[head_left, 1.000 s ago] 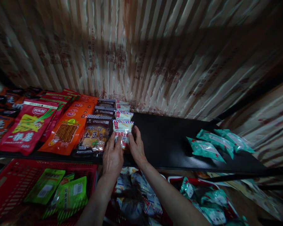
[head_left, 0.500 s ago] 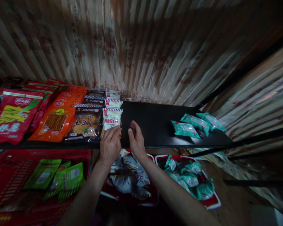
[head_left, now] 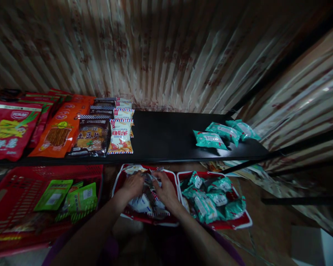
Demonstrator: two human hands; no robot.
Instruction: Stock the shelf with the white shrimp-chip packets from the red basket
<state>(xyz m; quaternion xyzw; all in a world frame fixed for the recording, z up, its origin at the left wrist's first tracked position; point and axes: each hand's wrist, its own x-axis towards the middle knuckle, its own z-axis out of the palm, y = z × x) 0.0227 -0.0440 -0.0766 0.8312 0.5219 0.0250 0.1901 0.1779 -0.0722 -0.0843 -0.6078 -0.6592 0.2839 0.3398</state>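
Note:
Both my hands are down in a red basket [head_left: 144,219] of white snack packets [head_left: 140,202] below the black shelf [head_left: 166,136]. My left hand [head_left: 133,184] rests among the packets with curled fingers. My right hand [head_left: 166,190] lies on the packets beside it, fingers bent; what either holds is hidden in the dim light. On the shelf above, a row of the same white packets [head_left: 120,135] lies next to dark potato-chip bags [head_left: 91,138].
Orange bags [head_left: 58,133] and red bags [head_left: 9,129] fill the shelf's left. Three teal packets [head_left: 224,133] lie at its right. A second red basket [head_left: 240,220] holds teal packets [head_left: 211,201]. A large red basket [head_left: 16,199] holds green packets [head_left: 69,197]. A striped curtain hangs behind.
Both hands left the white packet on the shelf and dropped into the red basket below. The view tilted downward, so the baskets show more fully.

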